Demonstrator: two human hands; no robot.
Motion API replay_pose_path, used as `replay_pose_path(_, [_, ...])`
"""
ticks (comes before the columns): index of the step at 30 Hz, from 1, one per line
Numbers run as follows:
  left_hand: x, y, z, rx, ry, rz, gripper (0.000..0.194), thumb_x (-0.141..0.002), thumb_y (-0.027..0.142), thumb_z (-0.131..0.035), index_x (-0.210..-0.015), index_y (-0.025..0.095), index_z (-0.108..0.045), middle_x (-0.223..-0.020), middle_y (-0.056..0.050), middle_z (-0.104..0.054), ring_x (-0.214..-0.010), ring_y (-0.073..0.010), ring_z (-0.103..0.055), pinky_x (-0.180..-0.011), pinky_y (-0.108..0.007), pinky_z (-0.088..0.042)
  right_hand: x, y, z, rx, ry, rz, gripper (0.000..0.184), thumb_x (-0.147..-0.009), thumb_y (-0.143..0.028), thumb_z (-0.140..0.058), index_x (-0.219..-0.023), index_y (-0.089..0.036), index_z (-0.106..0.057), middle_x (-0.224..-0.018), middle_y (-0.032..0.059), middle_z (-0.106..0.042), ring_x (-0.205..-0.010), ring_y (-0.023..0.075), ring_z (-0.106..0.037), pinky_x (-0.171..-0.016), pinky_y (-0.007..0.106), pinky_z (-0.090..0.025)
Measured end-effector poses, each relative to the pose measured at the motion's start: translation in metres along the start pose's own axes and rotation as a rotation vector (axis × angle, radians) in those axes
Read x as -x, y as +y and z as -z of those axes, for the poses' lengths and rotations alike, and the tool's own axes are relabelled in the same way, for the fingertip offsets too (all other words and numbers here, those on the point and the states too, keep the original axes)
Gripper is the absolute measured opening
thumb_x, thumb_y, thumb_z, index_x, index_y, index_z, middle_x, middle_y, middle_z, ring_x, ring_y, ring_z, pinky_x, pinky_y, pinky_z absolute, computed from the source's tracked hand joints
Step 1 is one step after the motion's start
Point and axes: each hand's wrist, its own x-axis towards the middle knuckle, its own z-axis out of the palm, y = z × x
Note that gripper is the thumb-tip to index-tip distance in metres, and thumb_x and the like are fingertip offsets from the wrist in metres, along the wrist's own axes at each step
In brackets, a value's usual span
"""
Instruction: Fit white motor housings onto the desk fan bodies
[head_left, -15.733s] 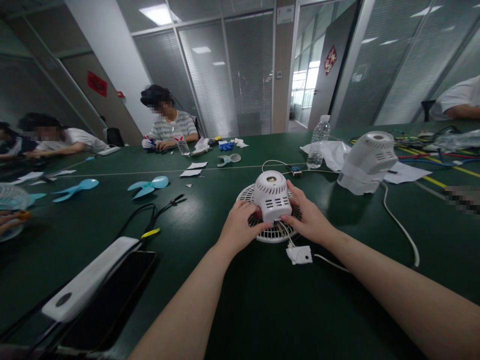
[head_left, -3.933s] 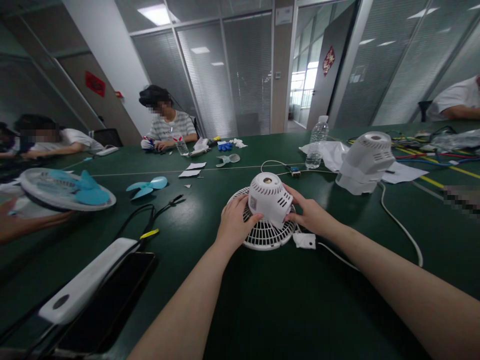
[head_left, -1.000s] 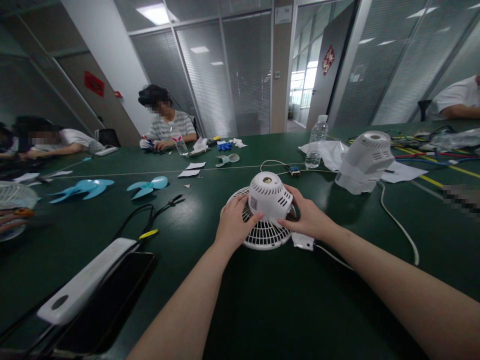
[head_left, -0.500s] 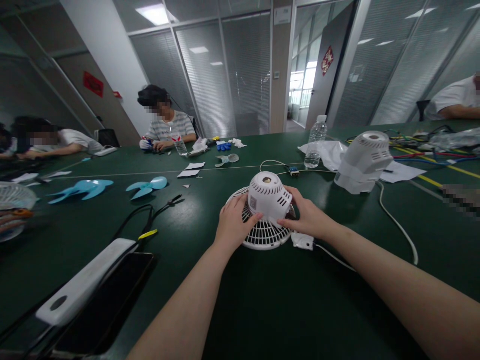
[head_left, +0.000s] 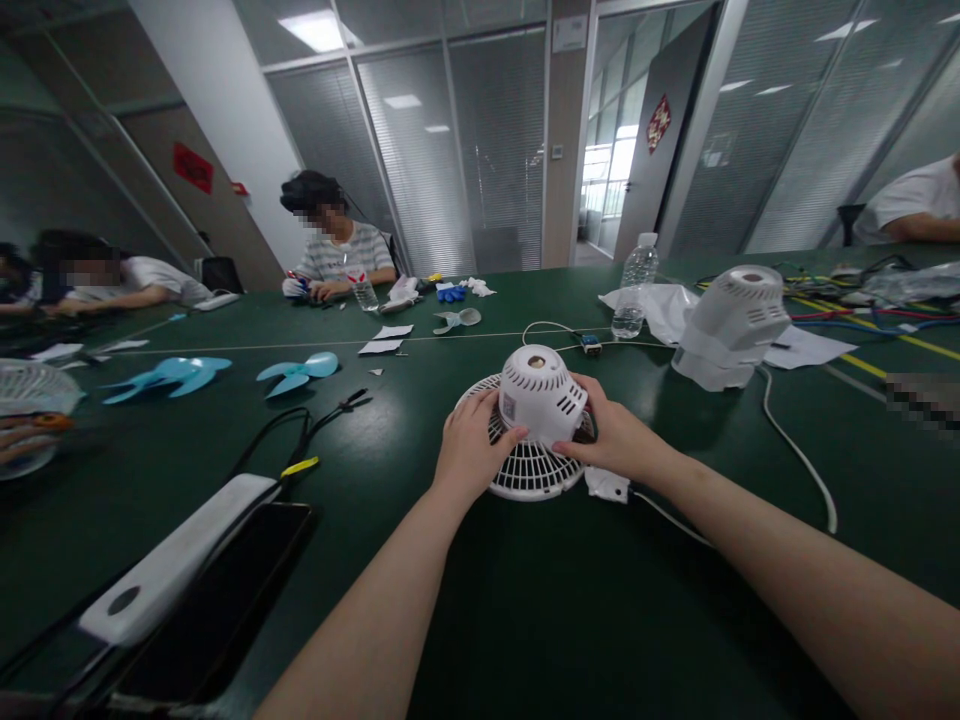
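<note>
A white slotted fan motor housing (head_left: pixel 541 395) sits over a round white fan grille (head_left: pixel 534 475) on the dark green table. My left hand (head_left: pixel 476 440) grips the housing's left side, thumb along its front. On the right side my right hand (head_left: pixel 607 428) holds the same housing, its fingertips partly hidden behind it. Just below my right hand a small white piece (head_left: pixel 606 484) with a cable lies on the table. The underside of the housing, where it meets the grille, is out of sight.
Blue fan blades (head_left: pixel 300 373) lie at left, behind a white power strip (head_left: pixel 180 560) and a black phone (head_left: pixel 225 610). A second white housing (head_left: pixel 733 330) and a water bottle (head_left: pixel 636 285) stand at right. A person (head_left: pixel 337 240) sits across the table.
The whole view has shifted very slightly. Both hands keep their hold on the housing, and nothing else has visibly moved.
</note>
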Motion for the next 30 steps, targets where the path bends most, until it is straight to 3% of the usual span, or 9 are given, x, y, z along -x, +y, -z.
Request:
replay_pose_path(15, [-0.001, -0.005, -0.003, 0.078, 0.03, 0.007, 0.051, -0.081, 0.038, -0.067, -0.129, 0.023, -0.055, -0.138, -0.008, -0.055, -0.128, -0.0298, -0.049, -0.109, -0.05, -0.036, 0.0, 0.002, 0.001, -0.002, -0.021, 0.007, 0.1, -0.07, -0.047, -0.074, -0.15, -0.026, -0.018, -0.138, 0.0145, -0.053, -0.115, 0.0369, -0.059, -0.095, 0.058, -0.05])
replay_pose_path(20, [-0.003, -0.008, -0.004, 0.24, 0.11, 0.014, 0.039, -0.089, 0.039, -0.057, -0.124, 0.023, -0.056, -0.131, -0.007, -0.06, -0.122, -0.0251, -0.054, -0.105, -0.045, -0.041, 0.001, -0.002, 0.001, 0.028, 0.007, 0.01, 0.099, -0.07, -0.046, -0.075, -0.15, -0.026, -0.019, -0.136, 0.0136, -0.056, -0.114, 0.037, -0.06, -0.096, 0.058, -0.05])
replay_pose_path(25, [-0.008, -0.02, -0.005, 0.383, 0.302, 0.166, 0.034, -0.095, 0.044, -0.044, -0.116, 0.022, -0.06, -0.12, -0.007, -0.063, -0.113, -0.0223, -0.059, -0.098, -0.039, -0.047, 0.002, -0.009, 0.003, 0.01, -0.009, 0.011, 0.095, -0.072, -0.047, -0.073, -0.148, -0.024, -0.02, -0.133, 0.0132, -0.058, -0.115, 0.0343, -0.061, -0.099, 0.055, -0.049])
replay_pose_path(30, [-0.011, -0.037, -0.013, 0.473, 0.331, 0.388, 0.033, -0.094, 0.041, -0.045, -0.115, 0.02, -0.06, -0.118, -0.008, -0.064, -0.108, -0.0214, -0.062, -0.095, -0.038, -0.049, 0.003, -0.013, 0.006, -0.017, 0.002, -0.027, 0.093, -0.072, -0.046, -0.073, -0.147, -0.026, -0.021, -0.131, 0.0105, -0.06, -0.115, 0.0317, -0.061, -0.098, 0.05, -0.051])
